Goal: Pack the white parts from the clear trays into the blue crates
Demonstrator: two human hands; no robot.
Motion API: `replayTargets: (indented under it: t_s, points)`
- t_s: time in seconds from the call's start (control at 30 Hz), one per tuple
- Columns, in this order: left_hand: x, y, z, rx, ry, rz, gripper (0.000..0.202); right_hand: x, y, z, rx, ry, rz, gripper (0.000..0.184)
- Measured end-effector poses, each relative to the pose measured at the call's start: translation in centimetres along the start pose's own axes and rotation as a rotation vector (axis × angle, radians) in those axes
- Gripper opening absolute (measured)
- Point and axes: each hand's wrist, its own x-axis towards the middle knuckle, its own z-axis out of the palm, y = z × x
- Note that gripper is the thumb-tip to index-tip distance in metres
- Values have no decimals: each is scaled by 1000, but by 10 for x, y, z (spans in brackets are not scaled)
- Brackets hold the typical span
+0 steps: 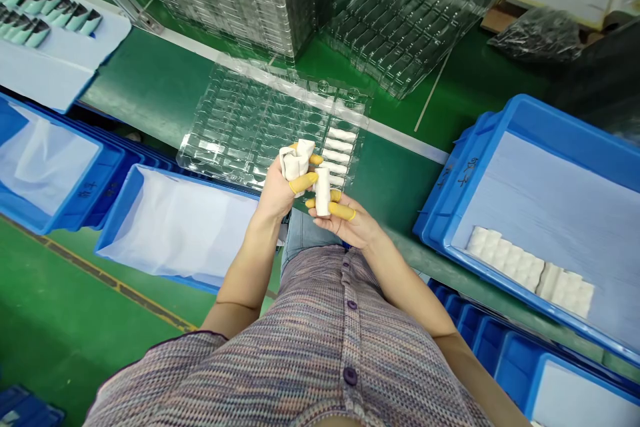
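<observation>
Our left hand [274, 190] closes on a crumpled white wrap [295, 163], our right hand [345, 219] gently pinches a white roll [323, 191] upright, a clear plastic tray [250, 117] just beyond.

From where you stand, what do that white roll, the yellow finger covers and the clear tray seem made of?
The white roll looks soft and matte, perhaps cotton or foam; hard to tell. The yellow finger covers look like thin matte latex, stretched snugly. The clear tray looks like thin moulded plastic, glossy where light glints off its pockets.
</observation>
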Motion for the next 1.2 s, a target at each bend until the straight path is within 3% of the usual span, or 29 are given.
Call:
replayTargets:
  t_s: [0.17, 0.37, 0.5, 0.7, 0.83, 0.93, 1.07, 1.13, 1.2]
  points:
    - [0, -7, 0, -52, -53, -52, 69, 1, 4, 8, -207, 199, -289, 42]
    - [8, -11, -8, -201, -123, -147, 73, -8, -5, 15, 50, -16, -30, 43]
    - [10, -16, -16, -221, -181, -186, 73, -8, -6, 17, 74, -90, 21, 39]
    - [11, -21, -22, -199, -164, -217, 72, -6, -2, 22, 94, -70, 51, 41]
    - [14, -20, -26, -258, -69, -155, 65, 11, -2, 6, 23, 23, -50, 45]
    - [15, -18, -32, -362, -65, -179, 63, 46, -25, -30, -195, 288, -306, 41]
    - [13, -21, -43, -410, -84, -233, 67, 100, -89, -84, -753, 789, -640, 23]
    - [10, -24, -47, -395, -75, -261, 67, 118, -118, -100, -1155, 822, -635, 26]
    - [8, -27, -48, -399, -46, -296, 68, 128, -138, -105, -1533, 745, -532, 34]
